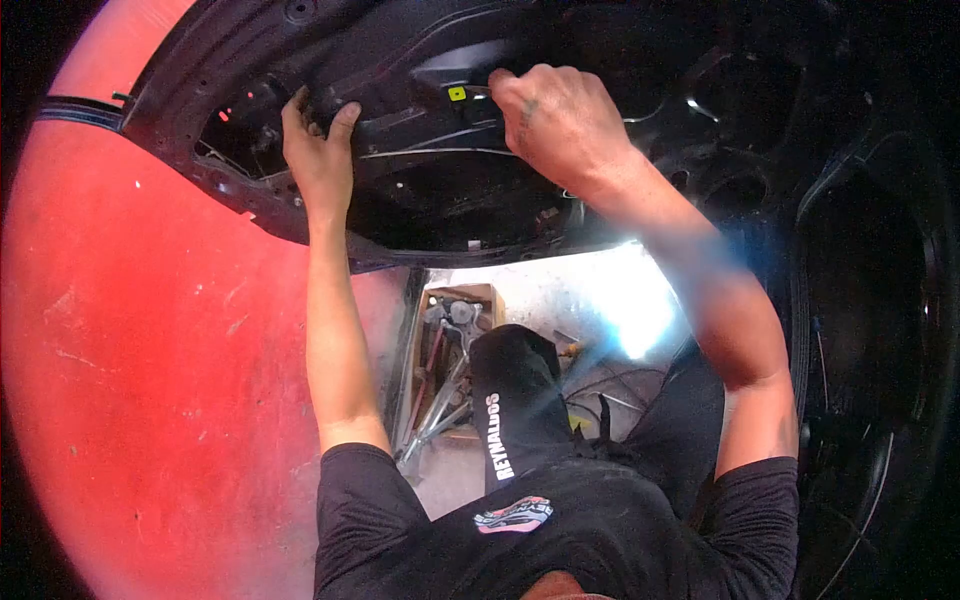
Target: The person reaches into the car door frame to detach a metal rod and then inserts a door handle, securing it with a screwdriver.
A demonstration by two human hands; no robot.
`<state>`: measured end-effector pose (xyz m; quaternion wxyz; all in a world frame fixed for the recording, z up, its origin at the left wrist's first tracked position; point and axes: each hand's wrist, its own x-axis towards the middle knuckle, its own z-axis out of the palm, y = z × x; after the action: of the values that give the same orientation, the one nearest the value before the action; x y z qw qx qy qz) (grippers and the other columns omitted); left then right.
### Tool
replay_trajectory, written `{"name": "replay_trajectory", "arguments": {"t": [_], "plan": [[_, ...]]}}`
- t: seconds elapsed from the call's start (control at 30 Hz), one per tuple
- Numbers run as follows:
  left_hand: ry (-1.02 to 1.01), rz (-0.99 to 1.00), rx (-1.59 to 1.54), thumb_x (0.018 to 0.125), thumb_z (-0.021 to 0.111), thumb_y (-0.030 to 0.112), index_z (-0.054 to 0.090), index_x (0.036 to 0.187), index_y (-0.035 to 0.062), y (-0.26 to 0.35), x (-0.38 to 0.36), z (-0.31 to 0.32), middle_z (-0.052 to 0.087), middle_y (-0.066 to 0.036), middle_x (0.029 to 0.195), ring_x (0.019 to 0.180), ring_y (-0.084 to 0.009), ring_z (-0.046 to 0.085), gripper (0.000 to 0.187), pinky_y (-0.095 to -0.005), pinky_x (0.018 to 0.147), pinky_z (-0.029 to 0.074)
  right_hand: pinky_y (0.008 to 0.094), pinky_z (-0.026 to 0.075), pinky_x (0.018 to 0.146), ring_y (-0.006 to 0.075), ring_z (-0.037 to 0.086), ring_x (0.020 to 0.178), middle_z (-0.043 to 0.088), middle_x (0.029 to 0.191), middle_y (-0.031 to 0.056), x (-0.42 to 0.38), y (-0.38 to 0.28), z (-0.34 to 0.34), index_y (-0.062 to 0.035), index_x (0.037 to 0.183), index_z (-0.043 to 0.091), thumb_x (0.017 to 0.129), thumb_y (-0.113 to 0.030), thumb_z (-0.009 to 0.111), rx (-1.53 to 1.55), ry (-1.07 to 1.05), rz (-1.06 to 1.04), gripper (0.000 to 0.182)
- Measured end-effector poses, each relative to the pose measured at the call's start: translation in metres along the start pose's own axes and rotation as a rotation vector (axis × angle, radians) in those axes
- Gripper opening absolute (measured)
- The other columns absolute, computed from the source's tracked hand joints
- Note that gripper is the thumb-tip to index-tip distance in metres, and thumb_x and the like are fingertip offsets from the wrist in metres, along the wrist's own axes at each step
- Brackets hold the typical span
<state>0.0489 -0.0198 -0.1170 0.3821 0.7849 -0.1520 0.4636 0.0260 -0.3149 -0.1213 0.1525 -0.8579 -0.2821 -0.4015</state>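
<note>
A black inner car door panel (400,60) with holes and ribs spans the top of the view. My left hand (322,150) is at its left part, beside a cutout (240,160); thumb and index finger are apart and the other fingers curl inward, partly hidden. My right hand (560,115) is closed in a fist in front of the panel's middle. Whatever it grips is mostly hidden; a thin light piece shows by the thumb, towards a small yellow square (457,94) with a dark dot. Below the hands, a thin pale cable or rod (440,152) crosses the panel.
A red painted car body surface (140,330) fills the left side. On the floor below stands a cardboard box (490,300) with metal rods and parts (440,380). Dark hoses or cables (625,385) lie near my legs. More black door structure (870,300) is at right.
</note>
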Motion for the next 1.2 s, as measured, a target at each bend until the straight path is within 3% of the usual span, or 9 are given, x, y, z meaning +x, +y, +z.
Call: {"name": "replay_trajectory", "arguments": {"t": [0.1, 0.23, 0.3, 0.43, 0.53, 0.57, 0.7, 1.1, 1.2], "plan": [[0.004, 0.0, 0.04, 0.09, 0.081, 0.012, 0.049, 0.137, -0.0109, 0.005, 0.001, 0.001, 0.064, -0.017, 0.122, 0.108, -0.0202, 0.062, 0.061, -0.0316, 0.098, 0.049, 0.044, 0.061, 0.064, 0.035, 0.075, 0.074, 0.072, 0.076, 0.0184, 0.008, 0.002, -0.008, -0.007, 0.077, 0.073, 0.08, -0.013, 0.069, -0.033, 0.081, -0.083, 0.007], [0.043, -0.084, -0.047, 0.085, 0.083, 0.009, 0.049, 0.137, -0.0118, 0.022, -0.004, 0.006, 0.064, -0.023, 0.125, 0.111, -0.0256, 0.061, 0.066, -0.035, 0.101, 0.048, 0.0465, 0.062, 0.069, 0.0346, 0.076, 0.08, 0.074, 0.084, 0.0181, 0.025, -0.012, 0.0, -0.0087, 0.084, 0.077, 0.082, -0.013, 0.068, 0.029, -0.125, -0.125, 0.011], [0.04, -0.105, -0.018, 0.084, 0.083, 0.007, 0.049, 0.137, -0.012, 0.021, -0.006, 0.012, 0.064, -0.023, 0.125, 0.111, -0.0254, 0.061, 0.066, -0.035, 0.1, 0.048, 0.046, 0.062, 0.073, 0.0344, 0.076, 0.083, 0.075, 0.086, 0.0184, 0.034, -0.043, 0.035, -0.0078, 0.085, 0.077, 0.084, -0.017, 0.067, 0.069, -0.285, -0.297, 0.014], [0.092, -0.075, -0.083, 0.084, 0.084, 0.007, 0.05, 0.135, -0.0115, -0.004, -0.001, 0.011, 0.066, -0.022, 0.121, 0.107, -0.0224, 0.063, 0.064, -0.0334, 0.097, 0.049, 0.0439, 0.062, 0.071, 0.0316, 0.076, 0.083, 0.075, 0.084, 0.0154, 0.049, -0.023, 0.002, -0.0087, 0.079, 0.073, 0.082, -0.017, 0.071, 0.141, -0.239, -0.363, 0.009], [-0.004, -0.089, -0.009, 0.084, 0.086, 0.013, 0.051, 0.135, -0.0107, 0.004, 0.005, -0.002, 0.066, -0.023, 0.122, 0.108, -0.0237, 0.063, 0.066, -0.0344, 0.099, 0.049, 0.0464, 0.059, 0.064, 0.0339, 0.074, 0.076, 0.071, 0.075, 0.0149, 0.024, 0.007, -0.02, -0.0084, 0.08, 0.067, 0.081, -0.012, 0.07, -0.069, -0.018, -0.256, 0.005], [-0.015, -0.069, -0.027, 0.084, 0.086, 0.013, 0.051, 0.135, -0.0107, 0.006, 0.007, -0.005, 0.066, -0.023, 0.122, 0.108, -0.0237, 0.063, 0.066, -0.0344, 0.099, 0.049, 0.0482, 0.059, 0.064, 0.0361, 0.074, 0.076, 0.071, 0.076, 0.0166, 0.017, 0.01, -0.023, -0.0101, 0.086, 0.069, 0.082, -0.012, 0.069, -0.134, -0.088, -0.16, 0.004], [-0.01, -0.011, -0.082, 0.084, 0.086, 0.017, 0.051, 0.136, -0.0113, 0.001, 0.011, -0.009, 0.064, -0.026, 0.126, 0.115, -0.0272, 0.062, 0.069, -0.0368, 0.103, 0.047, 0.0517, 0.058, 0.065, 0.0409, 0.073, 0.077, 0.071, 0.079, 0.0204, 0.002, 0.006, -0.014, -0.0117, 0.094, 0.071, 0.087, -0.013, 0.064, 0.084, -0.089, 0.023, 0.01], [-0.04, -0.069, 0.112, 0.088, 0.083, 0.013, 0.048, 0.138, -0.017, 0.009, 0.008, -0.009, 0.067, -0.021, 0.122, 0.104, -0.0207, 0.064, 0.068, -0.0301, 0.095, 0.051, 0.0504, 0.061, 0.068, 0.0406, 0.074, 0.078, 0.072, 0.081, 0.0207, 0.007, 0.011, 0.011, -0.0077, 0.084, 0.073, 0.083, -0.012, 0.065, 0.094, -0.05, 0.058, 0.01], [-0.036, -0.053, 0.024, 0.088, 0.084, 0.013, 0.048, 0.138, -0.0171, 0.008, 0.009, -0.01, 0.067, -0.021, 0.121, 0.103, -0.0199, 0.064, 0.068, -0.0301, 0.093, 0.051, 0.0481, 0.058, 0.064, 0.0388, 0.072, 0.074, 0.071, 0.077, 0.0183, 0.006, 0.006, 0.01, -0.0079, 0.091, 0.072, 0.096, -0.021, 0.065, 0.058, -0.031, 0.024, 0.015]]}}
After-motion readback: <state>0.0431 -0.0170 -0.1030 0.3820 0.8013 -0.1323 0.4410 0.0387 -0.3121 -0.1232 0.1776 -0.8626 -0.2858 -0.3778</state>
